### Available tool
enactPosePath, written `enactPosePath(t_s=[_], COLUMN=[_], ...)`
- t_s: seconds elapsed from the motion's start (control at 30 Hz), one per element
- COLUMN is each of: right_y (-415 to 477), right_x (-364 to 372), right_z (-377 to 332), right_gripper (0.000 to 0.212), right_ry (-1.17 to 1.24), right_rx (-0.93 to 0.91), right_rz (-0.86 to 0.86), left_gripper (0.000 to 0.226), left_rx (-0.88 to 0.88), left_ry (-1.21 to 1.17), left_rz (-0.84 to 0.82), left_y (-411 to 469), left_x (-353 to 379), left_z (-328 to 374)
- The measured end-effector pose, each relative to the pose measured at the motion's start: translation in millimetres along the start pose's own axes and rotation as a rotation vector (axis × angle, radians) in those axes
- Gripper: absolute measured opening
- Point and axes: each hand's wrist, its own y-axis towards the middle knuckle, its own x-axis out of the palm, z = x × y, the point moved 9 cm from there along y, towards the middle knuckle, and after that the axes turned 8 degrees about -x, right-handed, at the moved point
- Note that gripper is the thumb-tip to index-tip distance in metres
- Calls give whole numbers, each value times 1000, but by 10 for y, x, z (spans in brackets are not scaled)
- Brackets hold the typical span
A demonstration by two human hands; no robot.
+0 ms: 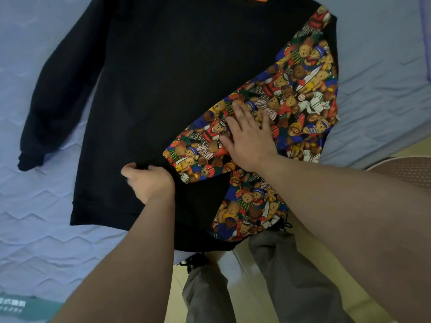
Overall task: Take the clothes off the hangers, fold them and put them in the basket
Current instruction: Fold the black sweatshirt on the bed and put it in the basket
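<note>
Sweatshirt (163, 78) — under both hands (249, 138)

A black sweatshirt (163, 89) lies spread flat on a pale blue mattress (35, 229), its teddy-bear-print sleeve (268, 108) folded diagonally across the body, the black sleeve (58, 94) outstretched.

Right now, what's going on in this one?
A person is folding a black long-sleeved sweatshirt spread flat on a pale blue quilted mattress. Its teddy-bear print sleeve is already folded across the body. The right-hand grip lies flat on that sleeve, pressing it down, while the left-hand grip pinches the black fabric near the hem. The plain black sleeve lies out to the side, not yet folded. No hanger or basket is in view.
</note>
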Motion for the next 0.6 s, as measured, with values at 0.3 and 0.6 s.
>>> enactPosePath(t_s=[0.3,0.6], right_y=[-299,-388], right_x=[-255,96], right_z=[1248,1662], right_gripper=[63,71], right_ry=[91,144], right_rx=[519,487], right_rz=[177,-43], left_gripper=[60,129], left_rx=[1286,1101], left_ry=[683,1211], left_rz=[-174,-319], left_y=[-1037,-659], left_x=[717,1148], left_z=[495,162])
